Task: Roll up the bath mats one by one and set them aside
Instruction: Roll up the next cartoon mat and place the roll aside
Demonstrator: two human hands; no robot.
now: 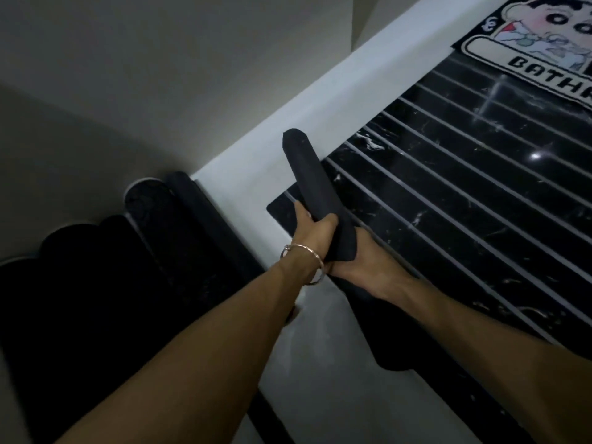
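Marble-patterned black mat (464,193) with pale stripes covers the floor on the right, flat and unrolled. Beyond it lies a cartoon mat (544,49) (lettering cut off at the frame edge). At far left, dark rolled mats (192,216) rest against the wall. A tightly rolled black mat (309,177) sits at centre, raised over the white floor strip (256,149). Left hand (315,233) and right hand (362,261) both clamp its near end. A bracelet (307,262) circles the left wrist.
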